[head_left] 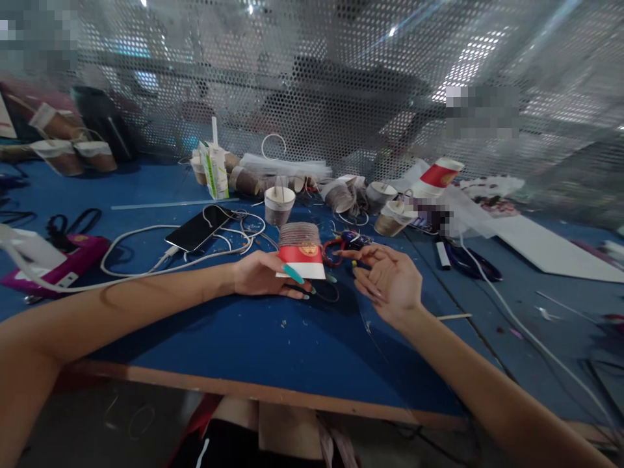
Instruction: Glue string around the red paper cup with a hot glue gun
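My left hand is closed around a red and white paper cup, which is upside down. Grey cord wraps the cup's upper part in close rows. A dark loop of cord curves out below the cup, by the left fingertips. To the right of the cup, my right hand is raised palm up, with its fingers curled and the thumb and index tips close together. Whatever they pinch is too thin to make out. Just behind these fingertips lie red-handled scissors.
A black phone with a white cable lies left. Behind stand a cord-wrapped cup, a drink carton and several more cups. A red and white cup stack, dark-handled pliers and white board are right. Perforated metal rises behind.
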The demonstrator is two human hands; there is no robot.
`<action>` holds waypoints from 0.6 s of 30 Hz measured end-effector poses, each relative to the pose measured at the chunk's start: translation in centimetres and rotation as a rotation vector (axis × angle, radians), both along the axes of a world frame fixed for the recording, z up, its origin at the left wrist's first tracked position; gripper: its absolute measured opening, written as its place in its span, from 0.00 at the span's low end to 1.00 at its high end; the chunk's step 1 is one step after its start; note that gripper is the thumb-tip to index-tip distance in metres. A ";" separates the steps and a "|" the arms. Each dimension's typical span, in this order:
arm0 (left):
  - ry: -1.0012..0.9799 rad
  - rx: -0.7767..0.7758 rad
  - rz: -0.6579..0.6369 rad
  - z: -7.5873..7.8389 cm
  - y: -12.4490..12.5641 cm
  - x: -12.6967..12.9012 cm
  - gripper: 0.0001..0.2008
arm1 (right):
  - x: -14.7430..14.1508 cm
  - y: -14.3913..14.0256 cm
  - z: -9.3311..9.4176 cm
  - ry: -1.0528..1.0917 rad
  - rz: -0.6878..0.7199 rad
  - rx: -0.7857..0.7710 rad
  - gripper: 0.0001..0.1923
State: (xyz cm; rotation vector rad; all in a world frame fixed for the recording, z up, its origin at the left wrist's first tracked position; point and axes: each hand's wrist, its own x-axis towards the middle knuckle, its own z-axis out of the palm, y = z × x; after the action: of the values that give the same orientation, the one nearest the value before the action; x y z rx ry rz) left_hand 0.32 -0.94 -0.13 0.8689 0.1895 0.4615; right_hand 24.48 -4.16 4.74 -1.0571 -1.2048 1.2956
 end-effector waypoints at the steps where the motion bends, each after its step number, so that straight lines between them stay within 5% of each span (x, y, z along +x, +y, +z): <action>1: -0.001 0.002 0.001 0.0 0.0 0.0 0.21 | 0.2 0.2 -0.2 -0.010 -0.048 0.039 0.11; 4: 0.005 -0.010 0.034 0.0 -0.1 0.1 0.20 | 0.2 -0.1 -0.2 0.002 -0.091 0.213 0.10; 12: 0.039 -0.019 0.126 0.3 -0.7 0.8 0.21 | -1.1 -3.2 -0.1 -0.161 0.414 0.317 0.12; 18: 0.050 -0.029 0.140 0.6 -0.8 0.7 0.21 | -0.6 -1.9 -0.3 -0.053 0.251 0.210 0.13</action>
State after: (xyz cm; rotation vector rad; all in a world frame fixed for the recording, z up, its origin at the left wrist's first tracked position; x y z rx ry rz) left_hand 1.03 -1.71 0.44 0.8426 0.3034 0.5670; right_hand 23.85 -6.08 4.41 -0.8117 -1.5162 1.3023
